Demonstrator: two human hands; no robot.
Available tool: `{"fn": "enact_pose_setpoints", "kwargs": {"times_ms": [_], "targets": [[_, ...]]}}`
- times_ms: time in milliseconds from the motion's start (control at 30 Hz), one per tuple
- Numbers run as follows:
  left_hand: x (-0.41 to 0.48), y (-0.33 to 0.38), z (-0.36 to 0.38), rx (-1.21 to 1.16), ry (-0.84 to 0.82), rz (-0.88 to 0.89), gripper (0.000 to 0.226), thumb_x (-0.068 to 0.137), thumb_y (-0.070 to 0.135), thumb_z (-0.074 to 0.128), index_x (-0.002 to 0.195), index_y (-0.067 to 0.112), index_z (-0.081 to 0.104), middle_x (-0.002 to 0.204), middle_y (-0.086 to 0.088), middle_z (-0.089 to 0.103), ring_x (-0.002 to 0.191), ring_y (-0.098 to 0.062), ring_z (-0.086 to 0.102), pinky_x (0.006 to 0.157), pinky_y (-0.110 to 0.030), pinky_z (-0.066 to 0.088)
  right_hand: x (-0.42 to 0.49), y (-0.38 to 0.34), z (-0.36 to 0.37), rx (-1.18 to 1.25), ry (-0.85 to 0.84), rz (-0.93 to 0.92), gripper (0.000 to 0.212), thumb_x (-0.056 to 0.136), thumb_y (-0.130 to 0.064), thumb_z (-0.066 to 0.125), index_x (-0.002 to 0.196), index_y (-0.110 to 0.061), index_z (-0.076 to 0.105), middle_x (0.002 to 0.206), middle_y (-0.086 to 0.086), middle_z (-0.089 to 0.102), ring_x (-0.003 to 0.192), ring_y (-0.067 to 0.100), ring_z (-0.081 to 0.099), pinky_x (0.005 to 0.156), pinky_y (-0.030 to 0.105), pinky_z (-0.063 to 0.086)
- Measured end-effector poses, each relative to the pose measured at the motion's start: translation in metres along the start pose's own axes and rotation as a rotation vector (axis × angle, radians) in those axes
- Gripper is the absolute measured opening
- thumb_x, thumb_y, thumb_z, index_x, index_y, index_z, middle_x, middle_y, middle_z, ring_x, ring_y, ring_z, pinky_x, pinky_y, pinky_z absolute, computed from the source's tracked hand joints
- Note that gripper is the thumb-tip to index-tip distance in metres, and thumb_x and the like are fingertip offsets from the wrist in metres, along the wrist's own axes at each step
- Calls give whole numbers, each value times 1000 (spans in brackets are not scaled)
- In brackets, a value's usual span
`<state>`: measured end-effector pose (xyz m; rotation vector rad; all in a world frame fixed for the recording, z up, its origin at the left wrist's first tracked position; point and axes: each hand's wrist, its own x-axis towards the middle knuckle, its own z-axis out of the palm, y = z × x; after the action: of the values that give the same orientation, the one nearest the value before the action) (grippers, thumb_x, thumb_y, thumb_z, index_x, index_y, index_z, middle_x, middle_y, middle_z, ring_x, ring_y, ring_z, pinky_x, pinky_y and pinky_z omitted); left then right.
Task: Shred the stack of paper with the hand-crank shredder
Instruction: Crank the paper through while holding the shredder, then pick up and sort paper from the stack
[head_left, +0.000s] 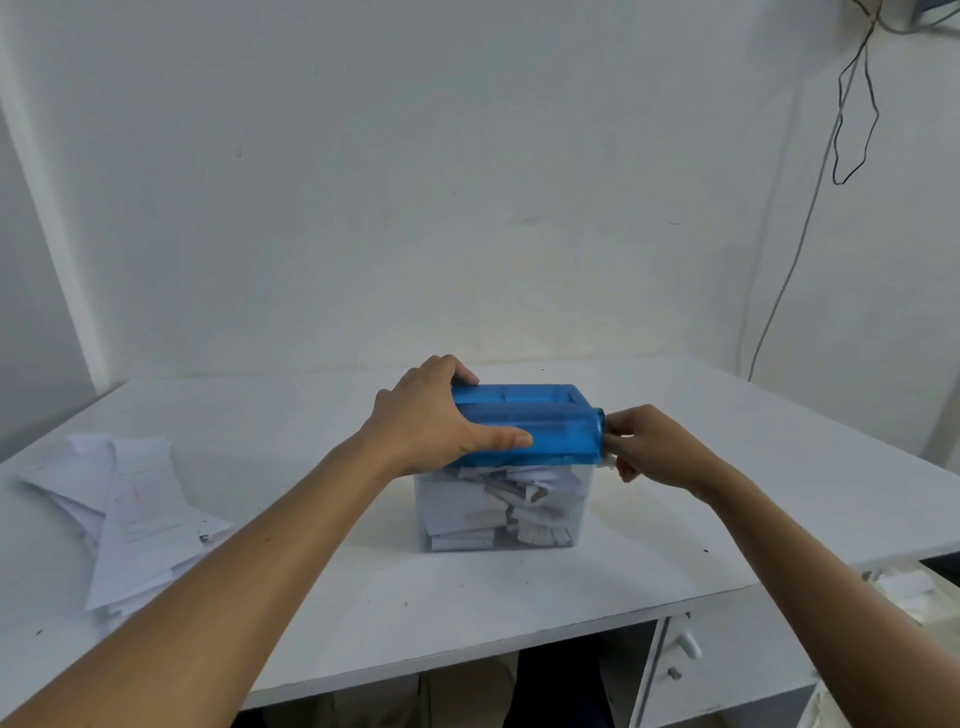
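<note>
The hand-crank shredder has a blue top (540, 426) sitting on a clear bin (457, 512) full of white paper strips, in the middle of the white table (467, 597). My left hand (431, 415) grips the left end of the blue top, thumb along its front face and fingers over the back. At the shredder's right end my right hand (649, 447) has its fingers curled round the crank; the crank itself is mostly hidden behind them. A loose stack of printed paper (130, 509) lies on the table at the left.
The table's front edge runs diagonally below my arms, with a white drawer unit (691, 670) under its right side. A white wall stands close behind the table. Black and grey cables (852, 119) hang down the wall at the upper right.
</note>
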<state>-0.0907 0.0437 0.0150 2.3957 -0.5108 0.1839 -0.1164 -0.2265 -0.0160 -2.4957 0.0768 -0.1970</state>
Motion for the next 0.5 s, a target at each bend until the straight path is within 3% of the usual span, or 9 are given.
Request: {"fn": "enact_pose_setpoints", "kwargs": {"times_ms": [100,167,233,300,400,500], "targets": [[-3,3,-1,-8,10,8,79,58,78,80,118,37,48,113,22,49,111,-12,52,106,-44,44,4,-1,0,-74,104,-45,23,101,-19,54,112,-14,73,88,-6,68,70,6,57,62,17,42],[-5,4,-1,-12,19,12,77,62,77,78,120,35,49,115,20,49,111,-11,50,107,-43,43,7,-4,1,-35,188,-75,23,102,-19,52,109,-18,74,99,-6,70,83,10,62,69,21,47],[-6,7,-2,7,11,7,76,66,79,73,124,34,49,118,19,48,110,-10,47,109,-42,40,9,-11,-2,45,240,-113,22,103,-21,50,103,-24,73,97,-10,70,83,10,63,72,23,52],[-6,9,-1,5,20,-1,71,74,81,61,125,33,52,119,19,47,112,-11,44,111,-41,37,8,-22,-8,115,245,-144,23,103,-23,50,101,-23,73,93,-9,72,74,8,61,66,19,47],[-5,6,5,-181,108,0,57,92,75,37,119,30,60,118,20,51,119,-10,47,114,-40,34,5,-42,-16,186,245,-165,23,100,-22,52,98,-23,75,93,-6,73,76,9,64,65,18,45],[-5,-1,12,-387,196,14,76,90,84,23,129,30,61,126,20,55,126,-11,48,116,-38,32,2,-69,-19,140,256,-196,21,100,-21,53,99,-24,73,97,-10,70,88,7,63,62,17,43]]}}
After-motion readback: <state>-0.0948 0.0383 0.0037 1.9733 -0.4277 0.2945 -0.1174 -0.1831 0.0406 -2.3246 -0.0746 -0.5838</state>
